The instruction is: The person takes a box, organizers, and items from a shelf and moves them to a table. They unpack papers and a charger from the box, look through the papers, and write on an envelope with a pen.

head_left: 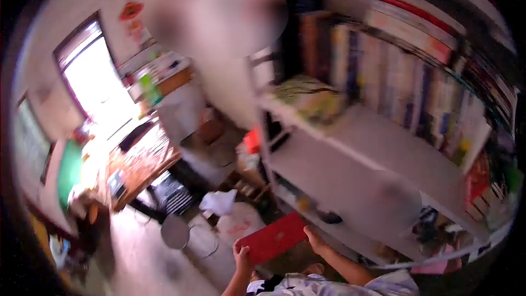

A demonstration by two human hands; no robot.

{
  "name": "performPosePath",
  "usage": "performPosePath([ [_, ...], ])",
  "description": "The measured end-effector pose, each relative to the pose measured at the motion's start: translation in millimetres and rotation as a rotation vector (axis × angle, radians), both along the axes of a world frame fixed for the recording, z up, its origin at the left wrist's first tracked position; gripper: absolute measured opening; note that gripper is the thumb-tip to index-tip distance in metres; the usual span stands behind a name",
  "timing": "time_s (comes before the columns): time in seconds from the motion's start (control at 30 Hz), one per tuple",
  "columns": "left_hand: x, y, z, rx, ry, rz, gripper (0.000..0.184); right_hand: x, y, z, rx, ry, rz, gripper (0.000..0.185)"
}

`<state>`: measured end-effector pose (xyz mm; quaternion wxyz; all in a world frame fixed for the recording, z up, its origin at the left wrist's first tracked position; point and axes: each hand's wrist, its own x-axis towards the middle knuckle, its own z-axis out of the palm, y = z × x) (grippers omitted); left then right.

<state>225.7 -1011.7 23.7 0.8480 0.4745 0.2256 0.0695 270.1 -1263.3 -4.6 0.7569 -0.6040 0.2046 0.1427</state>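
A flat red rectangular item (275, 238), like a book or thin box, is held level in front of my body. Its left end is gripped by my left hand (241, 253), with the fingers curled over the edge. At the opposite end, my right hand (314, 239) pinches the near corner. Small pale marks show on the red face, too blurred to read.
To the right stands a grey shelf unit (378, 131) with a row of upright books (411, 82) on it. A wooden desk (143, 156) is by the bright window at left. White sacks (239, 223) and a round stool (175, 232) stand on the floor ahead.
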Motion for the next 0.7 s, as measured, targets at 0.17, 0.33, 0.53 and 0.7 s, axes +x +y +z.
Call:
performPosePath([
  [0.17,-90,94,-21,-0.294,-0.058,0.339,0.046,1,127,-77,0.094,-0.185,0.364,0.043],
  [0.33,-178,211,-69,-0.343,-0.081,0.479,0.044,-39,267,-84,0.017,-0.061,0.519,0.050],
  [0.53,-273,318,-76,-0.320,0.014,0.693,0.041,-89,402,-116,0.243,0.171,0.807,0.047],
  [0.7,-305,379,-67,-0.377,-0.027,0.752,0.041,-96,503,-39,0.112,0.201,0.964,0.070],
])
